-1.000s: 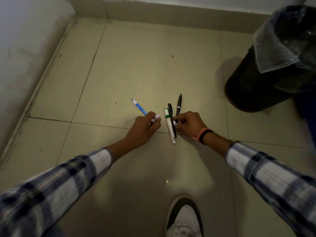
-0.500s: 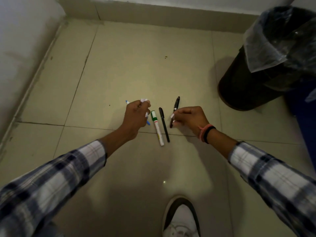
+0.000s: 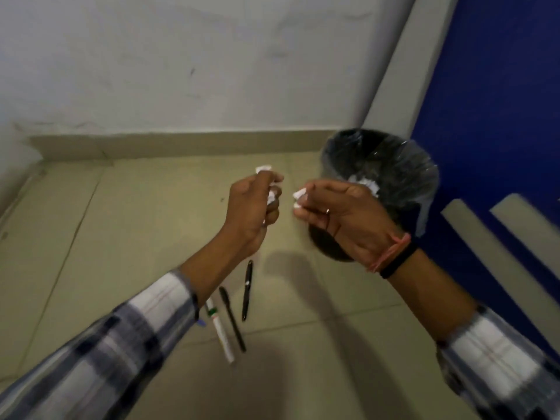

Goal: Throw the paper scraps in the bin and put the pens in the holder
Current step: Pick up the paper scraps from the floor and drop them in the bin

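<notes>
My left hand (image 3: 253, 207) is raised above the floor, closed on white paper scraps (image 3: 263, 169) that stick out above and between the fingers. My right hand (image 3: 339, 213) is raised beside it, closed on more white scraps (image 3: 298, 194), just in front of the black bin (image 3: 394, 165) with its plastic liner. White paper (image 3: 365, 184) lies inside the bin. On the floor below my hands lie a white marker with a green band (image 3: 219, 330), a thin black pen (image 3: 232, 319) and a second black pen (image 3: 247, 291). A blue pen tip (image 3: 201, 322) peeks out under my left sleeve. No pen holder is in view.
A white wall with a skirting board (image 3: 181, 140) runs behind the tiled floor (image 3: 136, 222). A dark blue panel (image 3: 491, 116) stands at the right, close behind the bin. My plaid sleeves fill the lower corners.
Both hands have lifted off the floor with paper scraps in them and moved toward the bin. My head has tilted up, so the wall and blue panel show. The pens stay on the floor.
</notes>
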